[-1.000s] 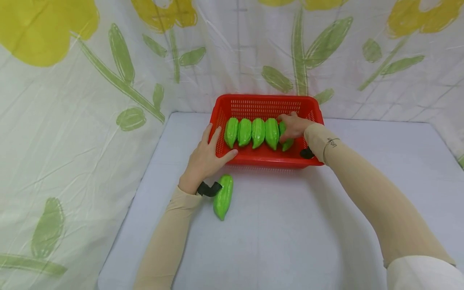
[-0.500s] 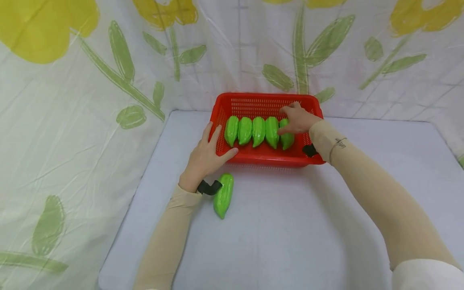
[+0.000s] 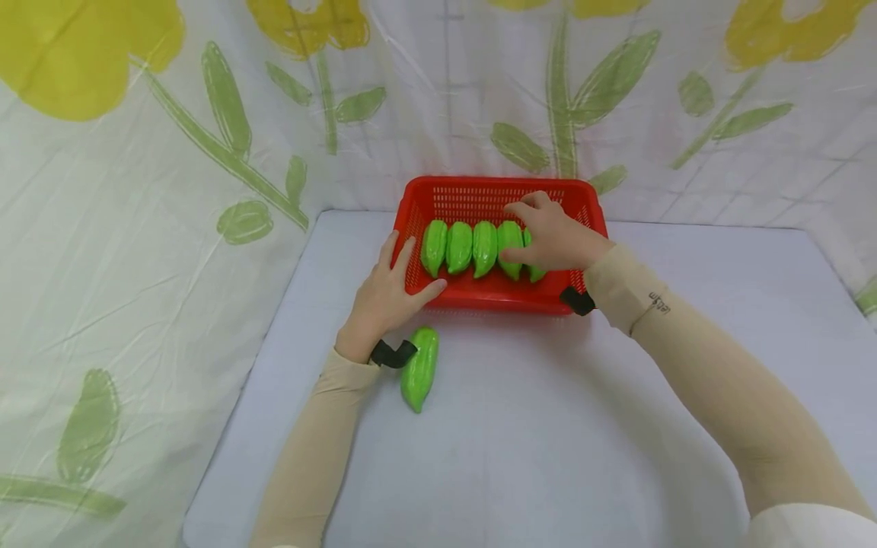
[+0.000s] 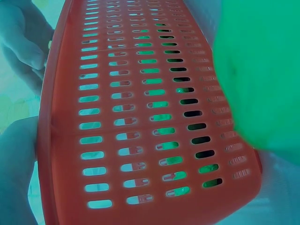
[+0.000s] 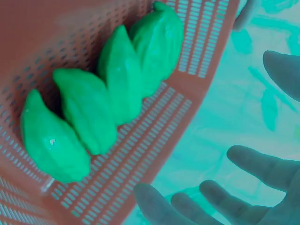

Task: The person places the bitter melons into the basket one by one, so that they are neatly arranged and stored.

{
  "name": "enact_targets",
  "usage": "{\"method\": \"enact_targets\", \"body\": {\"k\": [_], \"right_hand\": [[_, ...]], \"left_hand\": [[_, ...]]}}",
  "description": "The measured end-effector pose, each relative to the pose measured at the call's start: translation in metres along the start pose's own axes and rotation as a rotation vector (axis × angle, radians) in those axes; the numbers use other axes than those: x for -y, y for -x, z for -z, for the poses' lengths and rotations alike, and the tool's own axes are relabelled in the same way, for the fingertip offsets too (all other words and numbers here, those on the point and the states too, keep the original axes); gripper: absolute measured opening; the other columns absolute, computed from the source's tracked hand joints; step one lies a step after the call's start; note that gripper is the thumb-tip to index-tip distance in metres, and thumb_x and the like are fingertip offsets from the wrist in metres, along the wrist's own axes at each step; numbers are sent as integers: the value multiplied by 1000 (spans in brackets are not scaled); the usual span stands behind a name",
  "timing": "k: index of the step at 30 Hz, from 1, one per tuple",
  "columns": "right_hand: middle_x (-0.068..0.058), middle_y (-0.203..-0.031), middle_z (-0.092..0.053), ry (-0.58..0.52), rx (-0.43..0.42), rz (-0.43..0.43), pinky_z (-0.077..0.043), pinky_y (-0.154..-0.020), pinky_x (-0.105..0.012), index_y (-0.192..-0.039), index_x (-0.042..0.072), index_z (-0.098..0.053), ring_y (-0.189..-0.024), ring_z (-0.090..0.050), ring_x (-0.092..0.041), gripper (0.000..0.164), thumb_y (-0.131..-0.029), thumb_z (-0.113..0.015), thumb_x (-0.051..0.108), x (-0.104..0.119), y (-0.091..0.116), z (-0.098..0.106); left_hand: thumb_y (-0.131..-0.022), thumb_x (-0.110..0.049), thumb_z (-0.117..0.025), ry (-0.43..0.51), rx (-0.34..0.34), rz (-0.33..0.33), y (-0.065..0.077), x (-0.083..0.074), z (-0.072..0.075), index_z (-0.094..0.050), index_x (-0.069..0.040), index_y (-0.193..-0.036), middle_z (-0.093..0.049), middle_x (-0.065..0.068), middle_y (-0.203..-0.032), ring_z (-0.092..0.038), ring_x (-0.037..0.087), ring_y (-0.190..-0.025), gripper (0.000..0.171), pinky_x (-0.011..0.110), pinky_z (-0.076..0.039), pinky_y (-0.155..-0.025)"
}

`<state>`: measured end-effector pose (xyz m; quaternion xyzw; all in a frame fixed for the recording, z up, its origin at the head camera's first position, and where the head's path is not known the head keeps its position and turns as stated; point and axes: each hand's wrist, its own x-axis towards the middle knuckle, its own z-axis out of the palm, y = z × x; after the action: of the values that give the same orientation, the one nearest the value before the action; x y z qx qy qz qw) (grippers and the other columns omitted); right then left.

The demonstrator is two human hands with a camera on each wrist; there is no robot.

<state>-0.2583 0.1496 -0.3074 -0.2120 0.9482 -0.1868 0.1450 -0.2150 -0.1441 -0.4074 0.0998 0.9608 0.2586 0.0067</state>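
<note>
Several glossy green ridged gourds (image 3: 485, 247) with pointed tips lie side by side inside a red perforated basket (image 3: 500, 301). My left hand (image 3: 385, 297) rests at the basket's left front corner, fingers spread, with the thumb over the front rim. Over the right end of the row hovers my right hand (image 3: 555, 237), fingers apart and holding nothing, partly hiding the rightmost gourd (image 3: 534, 272). Another gourd (image 3: 421, 369) lies on the table beside my left wrist; it looms large and blurred in the left wrist view. Spread fingers (image 5: 258, 164) show beside the basket in the right wrist view.
The basket stands on a pale table (image 3: 521, 426), close to its back edge. A white curtain (image 3: 438, 99) printed with yellow flowers and green leaves hangs behind and along the left side. A black strap (image 3: 393, 355) sits at the left wrist.
My right hand has let go of the rightmost gourd, risen, and shifted left over the row. The left hand and the gourd on the table stay in place.
</note>
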Motion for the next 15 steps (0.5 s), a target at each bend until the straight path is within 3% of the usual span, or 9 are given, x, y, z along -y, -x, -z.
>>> {"method": "enact_targets", "body": {"k": [15], "right_hand": [[-22, -155, -34, -15, -102, 63, -46, -111, -58, -152, 7, -46, -141, -38, -43, 71, -94, -74, 35, 24, 41, -10]], "left_hand": [[-94, -75, -52, -1, 19, -2, -1, 0, 1, -15, -19, -169, -1, 6, -176, -38, 42, -150, 101, 61, -46, -112]]}}
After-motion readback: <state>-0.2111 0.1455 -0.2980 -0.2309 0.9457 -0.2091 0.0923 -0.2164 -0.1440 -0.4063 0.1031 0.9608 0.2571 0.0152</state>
